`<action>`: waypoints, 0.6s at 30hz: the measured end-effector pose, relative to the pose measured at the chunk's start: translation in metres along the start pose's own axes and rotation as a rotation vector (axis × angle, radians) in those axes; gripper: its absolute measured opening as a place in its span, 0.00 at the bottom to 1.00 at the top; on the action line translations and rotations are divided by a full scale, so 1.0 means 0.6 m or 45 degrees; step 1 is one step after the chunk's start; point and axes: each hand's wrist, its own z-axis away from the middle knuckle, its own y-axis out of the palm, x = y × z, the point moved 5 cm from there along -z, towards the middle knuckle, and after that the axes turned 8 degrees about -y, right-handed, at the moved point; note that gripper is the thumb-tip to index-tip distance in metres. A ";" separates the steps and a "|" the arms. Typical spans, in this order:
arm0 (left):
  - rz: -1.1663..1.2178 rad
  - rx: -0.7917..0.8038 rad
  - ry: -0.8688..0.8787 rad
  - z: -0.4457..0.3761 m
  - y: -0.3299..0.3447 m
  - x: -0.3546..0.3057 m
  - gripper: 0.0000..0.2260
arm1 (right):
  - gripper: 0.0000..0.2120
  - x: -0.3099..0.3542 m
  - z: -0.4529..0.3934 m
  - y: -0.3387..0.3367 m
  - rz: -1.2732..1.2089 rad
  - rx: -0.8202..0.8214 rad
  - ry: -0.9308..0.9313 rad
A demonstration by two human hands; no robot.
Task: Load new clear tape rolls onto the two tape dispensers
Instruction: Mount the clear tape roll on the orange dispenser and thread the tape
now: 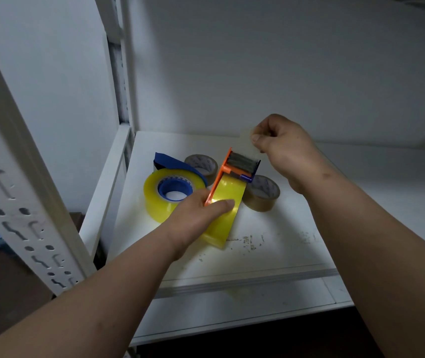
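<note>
My left hand grips an orange tape dispenser loaded with a yellowish clear tape roll, holding it above the white shelf. My right hand pinches the free end of clear tape just above the dispenser's metal cutter and roller. To the left, a blue tape dispenser lies on the shelf with a large yellowish clear tape roll on its blue hub.
Two near-empty brownish tape rolls with cardboard cores lie on the shelf, one behind the dispensers and one to the right. A perforated white shelf post stands at left. Scuff marks dot the shelf's front area.
</note>
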 end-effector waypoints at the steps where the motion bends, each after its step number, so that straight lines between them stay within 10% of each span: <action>1: 0.032 0.031 0.001 0.002 0.001 0.002 0.12 | 0.11 0.000 -0.002 0.000 0.007 -0.005 -0.003; 18: 0.116 -0.199 0.123 -0.004 -0.002 0.006 0.23 | 0.07 0.007 -0.002 0.006 0.201 -0.097 0.021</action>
